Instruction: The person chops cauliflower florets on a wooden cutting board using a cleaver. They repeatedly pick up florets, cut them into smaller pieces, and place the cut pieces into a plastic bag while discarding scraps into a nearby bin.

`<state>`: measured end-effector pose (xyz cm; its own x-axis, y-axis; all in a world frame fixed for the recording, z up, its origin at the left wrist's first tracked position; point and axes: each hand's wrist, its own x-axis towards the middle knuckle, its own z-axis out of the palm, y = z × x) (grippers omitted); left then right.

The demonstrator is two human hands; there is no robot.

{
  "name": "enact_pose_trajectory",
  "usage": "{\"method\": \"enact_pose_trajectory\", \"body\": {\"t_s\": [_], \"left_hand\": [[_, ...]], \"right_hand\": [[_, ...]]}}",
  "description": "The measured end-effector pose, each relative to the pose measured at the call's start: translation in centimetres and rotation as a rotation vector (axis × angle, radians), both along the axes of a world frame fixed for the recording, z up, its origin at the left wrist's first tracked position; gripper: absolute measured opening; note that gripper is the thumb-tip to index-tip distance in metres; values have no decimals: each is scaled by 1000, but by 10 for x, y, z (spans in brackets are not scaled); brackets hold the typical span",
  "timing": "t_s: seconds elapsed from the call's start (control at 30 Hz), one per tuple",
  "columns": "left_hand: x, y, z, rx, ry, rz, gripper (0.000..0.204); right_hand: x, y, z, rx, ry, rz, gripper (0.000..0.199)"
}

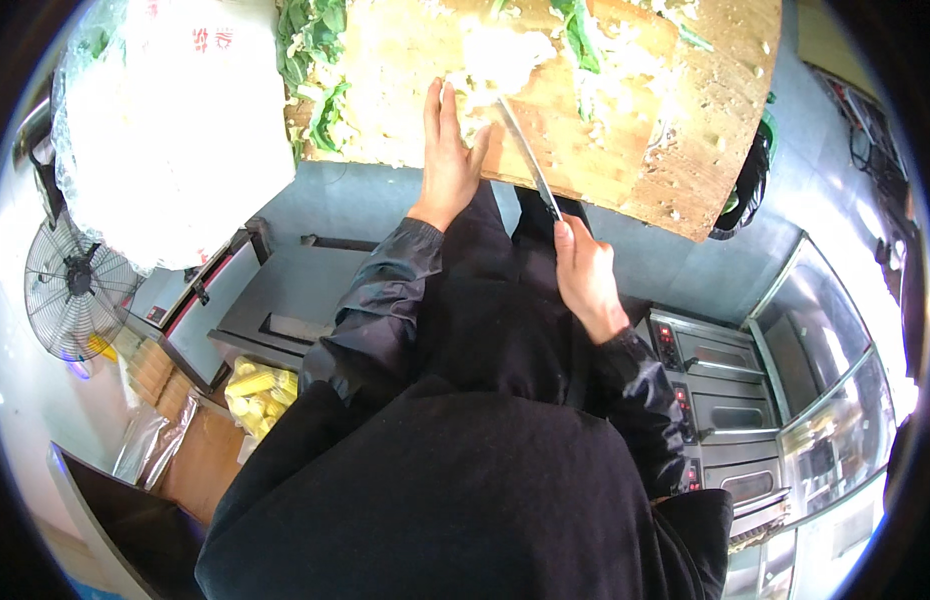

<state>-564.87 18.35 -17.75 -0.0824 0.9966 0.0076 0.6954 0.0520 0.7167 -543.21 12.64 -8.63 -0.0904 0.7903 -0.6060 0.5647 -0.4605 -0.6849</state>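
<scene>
A knife [528,150] with a narrow blade is gripped by its dark handle in my right hand [587,270]. Its tip points away from me and reaches a white cauliflower piece [507,60] on the wooden cutting board [615,170]. My left hand [450,165] rests at the board's near edge, left of the blade, its fingers stretched forward and the thumb apart. Small pale bits lie by its thumb and fingertips. Whether the fingers touch the large piece is washed out by glare. Green leaves [582,40] and crumbs are scattered over the board.
More leaves [330,110] heap at the board's left, beside a big white plastic bag [175,130]. A black-lined bin [750,185] stands by the right edge. Behind are a floor fan [78,275], a bag of yellow pieces [257,395] and a stacked oven [725,410].
</scene>
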Motion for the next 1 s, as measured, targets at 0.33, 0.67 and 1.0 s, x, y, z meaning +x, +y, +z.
{"method": "enact_pose_trajectory", "body": {"t_s": [0.33,0.67,1.0], "left_hand": [[5,4,16,-162,-167,124,74],[1,0,8,-151,-106,22,75],[-52,14,14,-426,-950,405,42]], "right_hand": [[-19,27,-9,49,-35,41,32],[-33,19,-29,168,-30,46,30],[-17,26,-23,47,33,28,30]]}}
